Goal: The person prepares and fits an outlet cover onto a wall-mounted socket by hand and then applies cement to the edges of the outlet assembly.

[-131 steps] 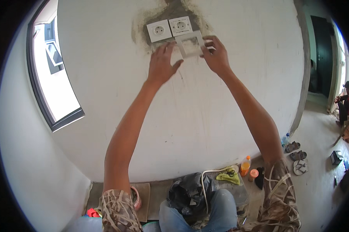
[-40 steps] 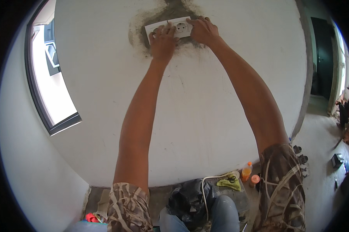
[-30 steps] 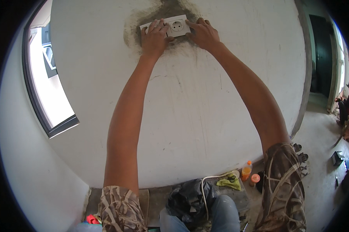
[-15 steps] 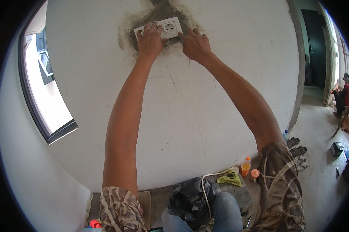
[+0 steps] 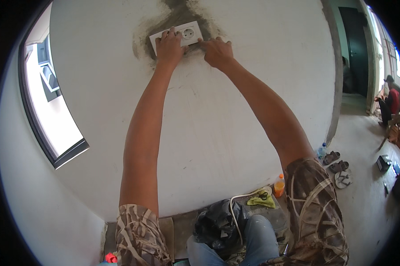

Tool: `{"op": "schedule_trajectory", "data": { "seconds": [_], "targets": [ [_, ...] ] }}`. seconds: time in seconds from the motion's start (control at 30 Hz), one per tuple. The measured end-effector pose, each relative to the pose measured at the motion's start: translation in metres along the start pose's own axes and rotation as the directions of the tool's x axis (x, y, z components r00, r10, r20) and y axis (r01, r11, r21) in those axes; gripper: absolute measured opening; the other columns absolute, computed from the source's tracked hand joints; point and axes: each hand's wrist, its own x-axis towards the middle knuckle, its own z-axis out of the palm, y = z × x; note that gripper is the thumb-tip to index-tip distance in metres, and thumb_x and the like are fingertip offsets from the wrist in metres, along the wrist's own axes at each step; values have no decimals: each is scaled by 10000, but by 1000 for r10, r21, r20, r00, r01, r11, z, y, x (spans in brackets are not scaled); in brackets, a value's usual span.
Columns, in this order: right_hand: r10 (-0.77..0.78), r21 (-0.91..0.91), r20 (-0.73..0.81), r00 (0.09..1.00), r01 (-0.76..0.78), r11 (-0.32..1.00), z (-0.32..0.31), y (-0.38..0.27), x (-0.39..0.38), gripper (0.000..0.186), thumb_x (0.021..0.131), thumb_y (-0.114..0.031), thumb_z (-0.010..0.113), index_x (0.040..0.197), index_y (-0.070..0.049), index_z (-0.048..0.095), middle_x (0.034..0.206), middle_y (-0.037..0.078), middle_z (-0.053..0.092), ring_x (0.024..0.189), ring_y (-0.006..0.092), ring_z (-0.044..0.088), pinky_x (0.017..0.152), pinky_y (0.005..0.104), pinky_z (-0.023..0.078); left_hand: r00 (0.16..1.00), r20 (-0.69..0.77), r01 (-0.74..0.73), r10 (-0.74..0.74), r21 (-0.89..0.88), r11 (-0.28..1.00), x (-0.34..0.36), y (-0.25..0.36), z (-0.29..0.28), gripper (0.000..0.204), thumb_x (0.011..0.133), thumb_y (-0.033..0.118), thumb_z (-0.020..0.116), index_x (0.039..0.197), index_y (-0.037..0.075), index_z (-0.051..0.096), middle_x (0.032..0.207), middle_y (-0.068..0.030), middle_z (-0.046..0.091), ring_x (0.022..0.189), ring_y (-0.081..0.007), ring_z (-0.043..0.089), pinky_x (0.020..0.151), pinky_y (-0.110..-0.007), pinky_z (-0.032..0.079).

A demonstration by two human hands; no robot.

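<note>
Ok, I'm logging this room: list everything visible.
Rectangular plastic socket plate: 1, white, wall
Framed window: 1, grey, left
Tall door: 1, dark, right
Plastic bag: 1, black, by knees
Cable: 1, white, beside bag
Cloth: 1, yellow, near bag
Plastic bottles: 2, orange, clear, wall foot
Strapped sandals: 2, brown, right
Flip-flop: 1, pale, beside sandals
Boxy object: 1, black, right
Unclear object: 1, red, lower left
Person: 1, red top, right
Sleeves: 2, camouflage, bottom
Denim knees: 2, blue, bottom
Left hand: 1, bare, on plate
Right hand: 1, bare, plate's edge

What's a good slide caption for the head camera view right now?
Left hand over a white socket plate, right hand at its right edge, on a grey patch of pale wall.
</note>
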Motion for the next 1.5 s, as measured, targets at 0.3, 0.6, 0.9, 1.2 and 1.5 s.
{"op": "schedule_trajectory", "data": {
  "seconds": [0.3,0.6,0.9,1.2,1.5],
  "targets": [
    [248,516,-63,967,-182,837,3,33,60,403,842,-453,713,1078,-126,709,1069,99,736,993,255,715,841,420,566,1000,-18,-8,6,-68,998,17,3,3,645,782,391,827,1290,52,622,1265,-166,577,1213,-314,564,939,-460,512],
    [183,571,47,982,-176,801,7,28,72,523,799,-540,787,880,-32,693,764,50,712,665,164,706,622,264,628,996,-34,-82,79,-77,994,17,-21,15,797,716,427,872,1401,144,580,1315,-120,547,1222,-330,558,1005,-453,492],
    [253,617,4,967,-201,761,0,39,123,537,828,-574,741,917,-44,724,754,51,716,614,167,704,590,303,610,988,106,-112,114,-27,993,36,-10,1,804,706,393,886,1405,159,564,1405,-82,508,1327,-290,485,1082,-471,449],
    [235,604,-147,961,-101,790,22,7,78,348,857,-347,706,1076,-77,706,1092,194,713,1094,356,662,945,463,513,989,80,-124,127,-37,992,41,-16,14,999,623,399,922,1462,91,476,1425,-133,501,1327,-370,467,1086,-464,455],
    [120,913,-72,990,17,407,19,25,64,378,879,-337,765,1100,-34,719,952,87,701,848,155,631,718,320,510,985,9,-160,171,-313,936,44,-34,19,955,611,382,928,1406,72,500,1438,-170,482,1315,-363,505,1084,-447,465]
  ]
}}
